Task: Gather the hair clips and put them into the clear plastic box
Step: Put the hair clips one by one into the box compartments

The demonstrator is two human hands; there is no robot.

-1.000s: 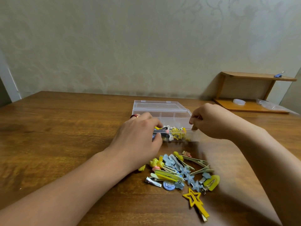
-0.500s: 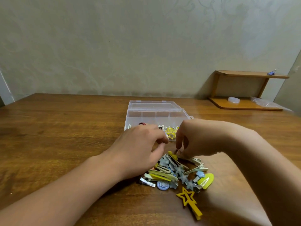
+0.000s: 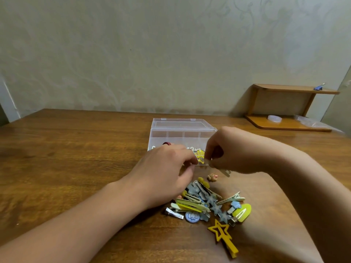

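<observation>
Your right hand point(image 3: 233, 150) pinched a pale slim clip point(image 3: 221, 170) between curled fingers, the clip slanting down out of the grip, just short of the clear plastic box point(image 3: 180, 133). The box stood open beyond your fingertips, its lid flat behind it, yellow clips point(image 3: 199, 156) showing inside by the near wall. Your left hand point(image 3: 167, 171) lay beside the right with fingers curled inward at that wall; whether it held anything, you could not tell. Below both hands the heap of clips point(image 3: 207, 204) spread on bare wooden table point(image 3: 66, 158): metal prongs, felt stars, a yellow star clip point(image 3: 223, 237) nearest you, with open wood left of your left wrist.
</observation>
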